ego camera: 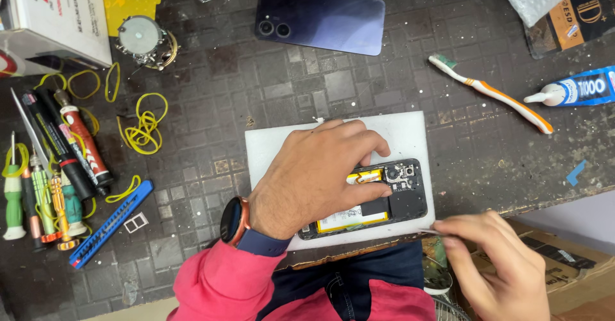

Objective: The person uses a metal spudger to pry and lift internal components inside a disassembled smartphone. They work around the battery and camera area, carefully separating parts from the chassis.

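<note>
The opened phone [384, 196] lies on a white pad [410, 135] near the front edge of the counter [269, 84]. Its back is off, so the battery and the small boards show. Its long axis runs left to right, with the camera end to the right. The left hand [314, 177] lies flat on top of the phone and presses it down, fingers spread over its left and upper part. So this hand is the nearer one, and it covers the left end of the phone. The right hand [493, 263] is lower right of the phone, off the counter edge, with its fingers pinched on a thin metal tool [429, 232]. The tool tip points left toward the lower right corner of the pad. What kind of tool it is, I cannot tell.

Further away lie the dark blue back cover [320, 18], a toothbrush [493, 93], a glue tube [576, 90], yellow rubber bands [144, 125] and screwdrivers [38, 193] at the left.
</note>
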